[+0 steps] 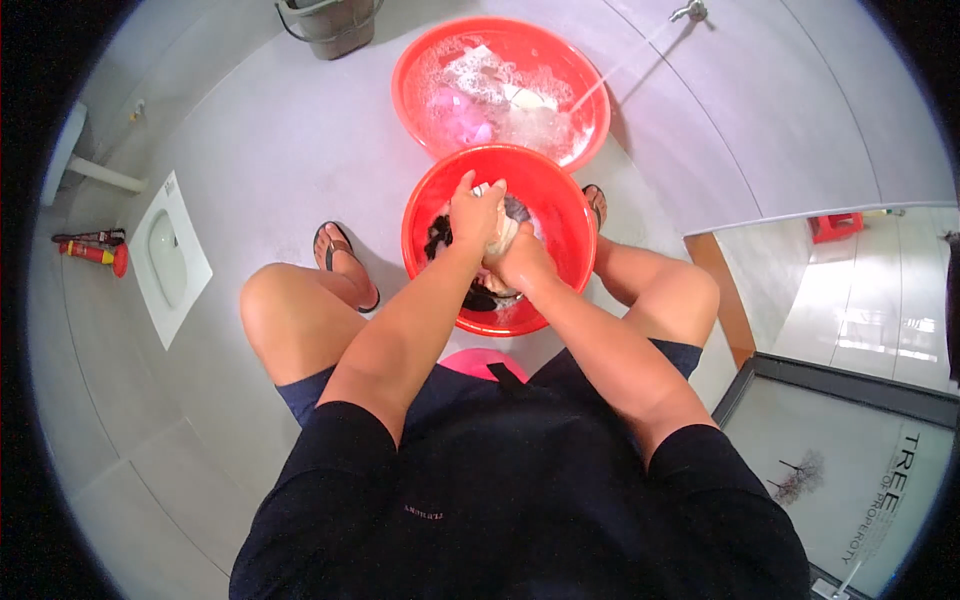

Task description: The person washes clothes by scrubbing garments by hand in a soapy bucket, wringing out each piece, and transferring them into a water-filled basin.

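Between my knees stands a red basin [420, 210] with wet dark and light clothes in it. Over it, my left hand [476, 215] and my right hand [522, 258] are closed around a bunched cream-white cloth [503, 232]. The left hand is on the upper side of the cloth and the right hand on its lower right. Under them lie black clothes [480, 299] and a grey piece [517, 210]. My hands cover much of the basin's middle, and the kind of garment I hold cannot be made out.
Behind, a wider red tub [405, 85] holds sudsy water and pink and white laundry. Water runs into it from a wall tap [690, 11]. A grey bucket [335, 30] stands at the back, a squat toilet [172, 260] lies left, and a glass door [840, 450] is at right.
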Demonstrator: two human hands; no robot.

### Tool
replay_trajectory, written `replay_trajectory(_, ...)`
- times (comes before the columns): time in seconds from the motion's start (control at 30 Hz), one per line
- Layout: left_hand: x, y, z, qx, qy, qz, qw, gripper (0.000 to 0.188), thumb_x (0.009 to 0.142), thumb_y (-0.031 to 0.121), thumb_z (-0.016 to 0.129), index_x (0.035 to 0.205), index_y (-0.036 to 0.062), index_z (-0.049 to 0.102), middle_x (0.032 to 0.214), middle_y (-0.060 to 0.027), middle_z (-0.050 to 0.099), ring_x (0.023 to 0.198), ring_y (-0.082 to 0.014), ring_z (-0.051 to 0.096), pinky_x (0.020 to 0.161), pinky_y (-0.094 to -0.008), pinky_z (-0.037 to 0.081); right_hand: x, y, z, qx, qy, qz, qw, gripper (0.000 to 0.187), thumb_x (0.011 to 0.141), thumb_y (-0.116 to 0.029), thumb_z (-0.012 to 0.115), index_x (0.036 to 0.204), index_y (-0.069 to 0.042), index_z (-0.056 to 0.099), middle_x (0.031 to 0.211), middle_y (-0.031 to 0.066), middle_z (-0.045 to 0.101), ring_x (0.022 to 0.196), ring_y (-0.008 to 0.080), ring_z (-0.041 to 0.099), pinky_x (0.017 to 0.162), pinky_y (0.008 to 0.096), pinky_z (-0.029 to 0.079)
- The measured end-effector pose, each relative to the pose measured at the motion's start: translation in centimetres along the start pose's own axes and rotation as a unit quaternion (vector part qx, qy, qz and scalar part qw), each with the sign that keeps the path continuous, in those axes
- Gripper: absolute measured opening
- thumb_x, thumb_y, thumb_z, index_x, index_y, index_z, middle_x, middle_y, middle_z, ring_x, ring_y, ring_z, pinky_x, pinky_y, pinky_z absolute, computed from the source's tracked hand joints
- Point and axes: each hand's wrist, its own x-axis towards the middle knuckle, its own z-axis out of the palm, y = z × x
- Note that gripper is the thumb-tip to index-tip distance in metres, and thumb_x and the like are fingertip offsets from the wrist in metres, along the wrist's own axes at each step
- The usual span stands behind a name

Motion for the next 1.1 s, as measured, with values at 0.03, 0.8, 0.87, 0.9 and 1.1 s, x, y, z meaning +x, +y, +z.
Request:
replay_trajectory(0.03, 0.8, 0.1, -0.1, 0.018, 0.02, -0.031, 0.999, 0.079, 0.083, 0.038, 0.075, 0.144, -0.0033, 0.046, 0.122, -0.021, 0.065, 0.109, -0.0233, 0.064, 0.092, -0.0366, 0.052, 0.2, 0.0, -0.4, 0.031, 0.021, -0.033, 0.999, 0.081, 0.07, -0.032, 0.084, 0.126, 0.012, 0.045, 0.113, 0.0293, 0.066, 0.109, 0.0382, 0.066, 0.092, 0.0414, 0.052)
replay_trajectory(0.8, 0.7, 4.3, -6.0, -0.16, 0.007, -0.159, 0.974, 0.039, 0.098, 0.026, 0.062, 0.127, -0.001, 0.06, 0.096, -0.0055, 0.063, 0.082, -0.0143, 0.06, 0.071, -0.0296, 0.052, 16.8, 12.4, 6.8, -0.023, 0.109, -0.017, 0.994, 0.044, 0.081, -0.024, 0.076, 0.12, -0.006, 0.067, 0.111, 0.0227, 0.07, 0.105, 0.0359, 0.068, 0.092, 0.0431, 0.052)
replay_trajectory(0.87, 0.2, 4.9, -4.9, -0.158, 0.004, -0.16, 0.974, 0.04, 0.098, 0.026, 0.062, 0.127, -0.0013, 0.06, 0.095, -0.0044, 0.064, 0.082, -0.013, 0.059, 0.07, -0.0284, 0.052, 18.5, 14.8, 8.5, 0.016, 0.175, -0.158, 0.972, 0.071, 0.078, -0.022, 0.077, 0.14, -0.003, 0.047, 0.119, 0.0233, 0.067, 0.113, 0.0353, 0.065, 0.099, 0.0411, 0.05)
replay_trajectory(0.9, 0.0, 6.1, -2.7, -0.161, -0.028, -0.153, 0.975, 0.043, 0.098, 0.027, 0.061, 0.13, -0.0017, 0.059, 0.095, -0.0035, 0.064, 0.082, -0.0123, 0.059, 0.07, -0.0281, 0.052, 20.7, 17.7, 7.8, 0.03, 0.234, -0.187, 0.954, 0.08, 0.078, -0.024, 0.077, 0.145, 0.0, 0.04, 0.121, 0.0245, 0.066, 0.117, 0.0353, 0.063, 0.102, 0.0408, 0.048)
replay_trajectory(1.1, 0.2, 0.5, -5.0, -0.092, -0.007, -0.182, 0.979, 0.046, 0.097, 0.031, 0.064, 0.132, 0.0016, 0.058, 0.101, -0.0055, 0.065, 0.087, -0.013, 0.057, 0.073, -0.0285, 0.05, 13.3, 5.4, 7.7, -0.202, -0.161, -0.017, 0.966, 0.059, 0.08, -0.037, 0.066, 0.131, -0.009, 0.061, 0.125, 0.0163, 0.067, 0.12, 0.0339, 0.062, 0.1, 0.0405, 0.049)
